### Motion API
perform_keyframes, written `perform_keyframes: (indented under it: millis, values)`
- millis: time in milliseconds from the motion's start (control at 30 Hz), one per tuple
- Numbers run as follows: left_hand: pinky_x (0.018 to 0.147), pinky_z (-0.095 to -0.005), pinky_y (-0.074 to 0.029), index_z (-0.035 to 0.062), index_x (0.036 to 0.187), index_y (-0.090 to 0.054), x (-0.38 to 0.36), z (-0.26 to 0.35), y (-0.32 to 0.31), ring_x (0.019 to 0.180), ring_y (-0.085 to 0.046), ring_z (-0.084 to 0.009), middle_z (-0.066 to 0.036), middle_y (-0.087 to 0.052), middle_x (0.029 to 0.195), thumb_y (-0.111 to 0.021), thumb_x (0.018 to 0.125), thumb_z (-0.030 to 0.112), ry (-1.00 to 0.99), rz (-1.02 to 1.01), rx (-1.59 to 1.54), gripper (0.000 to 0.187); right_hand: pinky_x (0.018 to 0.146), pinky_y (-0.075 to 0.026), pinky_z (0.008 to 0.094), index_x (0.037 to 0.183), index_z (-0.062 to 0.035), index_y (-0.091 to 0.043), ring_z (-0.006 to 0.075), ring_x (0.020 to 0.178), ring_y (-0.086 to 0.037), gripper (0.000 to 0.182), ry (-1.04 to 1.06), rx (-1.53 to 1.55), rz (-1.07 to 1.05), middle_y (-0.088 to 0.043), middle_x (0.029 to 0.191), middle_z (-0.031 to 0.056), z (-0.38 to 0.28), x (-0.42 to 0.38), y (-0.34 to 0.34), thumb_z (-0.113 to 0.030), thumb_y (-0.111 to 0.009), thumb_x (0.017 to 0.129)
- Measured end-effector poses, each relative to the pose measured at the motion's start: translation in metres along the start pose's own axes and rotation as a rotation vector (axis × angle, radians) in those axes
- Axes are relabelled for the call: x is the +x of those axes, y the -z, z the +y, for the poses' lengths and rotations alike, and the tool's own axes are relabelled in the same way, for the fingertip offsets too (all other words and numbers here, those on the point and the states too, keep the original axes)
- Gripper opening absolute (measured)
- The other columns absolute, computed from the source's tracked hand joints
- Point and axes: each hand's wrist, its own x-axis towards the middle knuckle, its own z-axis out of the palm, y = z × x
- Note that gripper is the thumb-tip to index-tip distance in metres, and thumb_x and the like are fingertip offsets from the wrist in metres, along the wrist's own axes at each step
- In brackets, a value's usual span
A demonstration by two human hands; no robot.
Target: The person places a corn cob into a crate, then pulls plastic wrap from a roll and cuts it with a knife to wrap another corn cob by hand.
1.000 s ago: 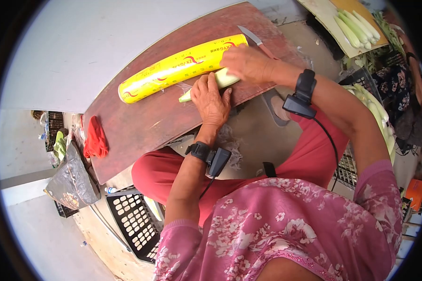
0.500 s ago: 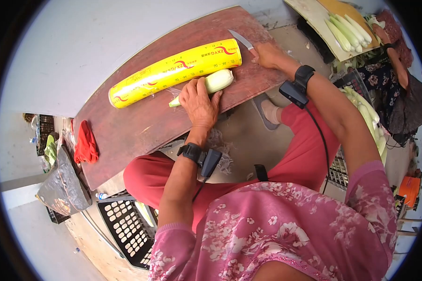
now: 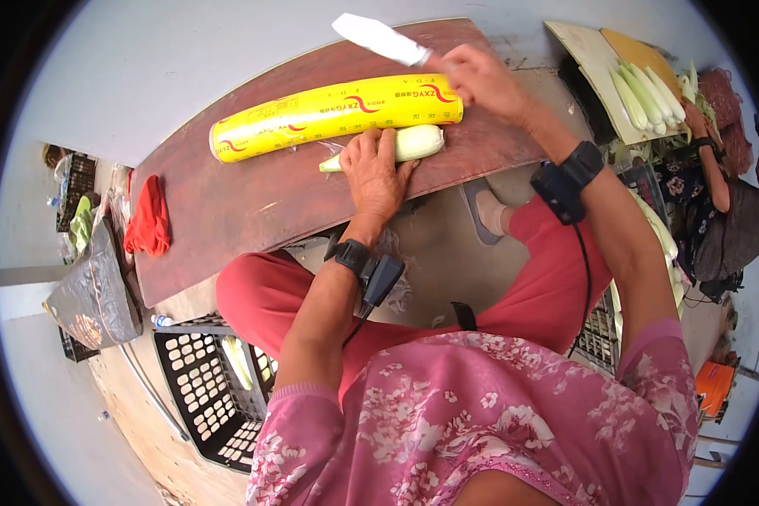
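Note:
On the reddish-brown board (image 3: pixel 228 207), my left hand (image 3: pixel 377 180) presses down on an ear of corn (image 3: pixel 419 143) in pale green husk. Its blunt, whitish end points right, and a narrow green tip shows left of my fingers. My right hand (image 3: pixel 489 84) grips a knife (image 3: pixel 381 40) by its handle, raised over the board's far side, blade pointing up and left. Just beyond the corn lies a long yellow roll of cling film (image 3: pixel 329 114). A bit of clear film shows near the corn's narrow tip.
A red cloth (image 3: pixel 148 217) lies at the board's left end. A black crate (image 3: pixel 202 379) with an ear inside stands lower left. Upper right, several ears (image 3: pixel 647 97) rest on a pale board beside another person's hand (image 3: pixel 697 120). More ears (image 3: pixel 656 228) lie at my right.
My right hand has lifted the knife off the board, swinging the blade up and left. My left hand stays on the corn. The whole view has shifted slightly.

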Motion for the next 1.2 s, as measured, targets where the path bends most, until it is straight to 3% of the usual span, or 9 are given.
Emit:
perform_keyframes:
  millis: [67, 167, 267, 367, 467, 667, 767, 867, 1200]
  values:
    - [0.096, -0.0457, -0.030, 0.0113, 0.120, -0.055, -0.001, 0.000, 0.000, 0.112, -0.044, -0.0303, -0.009, -0.052, 0.115, -0.079, 0.067, 0.028, -0.007, -0.001, 0.004, 0.060, 0.054, -0.042, 0.0215, 0.105, -0.0009, -0.055, 0.0066, 0.061, -0.049, 0.026, 0.051, -0.025, -0.233, -0.055, 0.077, 0.0009, -0.016, -0.007, -0.027, -0.025, -0.052, 0.097]
    - [0.096, -0.0455, -0.031, 0.0100, 0.117, -0.053, -0.003, 0.003, 0.001, 0.112, -0.045, -0.0299, -0.009, -0.052, 0.115, -0.078, 0.067, 0.025, -0.022, 0.030, 0.010, 0.058, 0.059, -0.044, 0.0223, 0.105, -0.0008, -0.055, 0.0066, 0.066, -0.052, 0.021, 0.255, -0.241, -0.317, -0.056, 0.078, 0.0013, 0.014, 0.004, -0.050, -0.019, -0.052, 0.096]
    - [0.096, -0.0456, -0.031, 0.0100, 0.116, -0.053, -0.003, 0.005, 0.002, 0.112, -0.045, -0.0301, -0.009, -0.052, 0.116, -0.077, 0.068, 0.025, -0.001, 0.016, 0.003, 0.056, 0.063, -0.047, 0.0291, 0.099, 0.0012, -0.061, 0.0125, 0.071, -0.058, 0.033, 0.085, -0.160, -0.318, -0.064, 0.080, 0.0070, 0.019, 0.010, -0.048, -0.031, -0.062, 0.089]
    - [0.096, -0.0460, -0.031, 0.0103, 0.115, -0.053, -0.003, 0.005, 0.002, 0.111, -0.045, -0.0302, -0.010, -0.052, 0.116, -0.077, 0.068, 0.025, -0.028, 0.047, 0.014, 0.055, 0.066, -0.048, 0.0311, 0.098, 0.0000, -0.062, 0.0169, 0.072, -0.059, 0.031, 0.277, -0.198, -0.274, -0.065, 0.077, 0.0079, 0.031, 0.015, -0.044, -0.030, -0.062, 0.089]
    - [0.096, -0.0462, -0.031, 0.0107, 0.115, -0.053, -0.002, 0.006, 0.004, 0.111, -0.046, -0.0299, -0.010, -0.052, 0.115, -0.077, 0.068, 0.026, -0.030, 0.030, 0.046, 0.055, 0.068, -0.048, 0.0312, 0.095, -0.0028, -0.065, 0.0180, 0.073, -0.060, 0.028, 0.306, -0.408, -0.237, -0.064, 0.077, 0.0094, 0.022, 0.014, -0.043, -0.030, -0.062, 0.089]
    - [0.096, -0.0458, -0.031, 0.0125, 0.118, -0.053, -0.001, -0.002, 0.001, 0.111, -0.046, -0.0290, -0.008, -0.053, 0.114, -0.078, 0.066, 0.028, -0.062, -0.014, 0.078, 0.059, 0.076, -0.049, 0.0336, 0.103, -0.0079, -0.068, 0.0233, 0.082, -0.063, 0.025, 0.419, -0.414, -0.314, -0.068, 0.091, 0.0113, 0.030, 0.023, -0.040, -0.027, -0.061, 0.088]
    - [0.095, -0.0456, -0.031, 0.0128, 0.118, -0.053, 0.000, -0.003, 0.001, 0.110, -0.047, -0.0290, -0.008, -0.053, 0.114, -0.078, 0.066, 0.028, -0.056, -0.032, 0.091, 0.059, 0.081, -0.049, 0.0356, 0.106, -0.0099, -0.068, 0.0259, 0.089, -0.064, 0.025, 0.437, -0.434, -0.331, -0.069, 0.095, 0.0116, 0.024, 0.021, -0.039, -0.026, -0.059, 0.090]
    - [0.095, -0.0454, -0.031, 0.0131, 0.118, -0.053, 0.001, -0.003, 0.003, 0.110, -0.047, -0.0290, -0.007, -0.053, 0.113, -0.078, 0.066, 0.027, -0.046, -0.059, 0.076, 0.060, 0.083, -0.048, 0.0327, 0.110, -0.0051, -0.065, 0.0222, 0.092, -0.063, 0.024, 0.426, -0.490, -0.356, -0.068, 0.099, 0.0103, 0.023, 0.022, -0.040, -0.016, -0.056, 0.091]
    - [0.096, -0.0452, -0.030, 0.0110, 0.120, -0.053, -0.005, -0.007, 0.005, 0.110, -0.046, -0.0293, -0.010, -0.052, 0.113, -0.078, 0.067, 0.024, -0.096, -0.063, 0.078, 0.060, 0.080, -0.047, 0.0405, 0.104, -0.0088, -0.068, 0.0336, 0.093, -0.061, 0.022, 0.505, -0.519, -0.306, -0.067, 0.096, 0.0138, 0.027, 0.026, -0.047, -0.023, -0.059, 0.089]
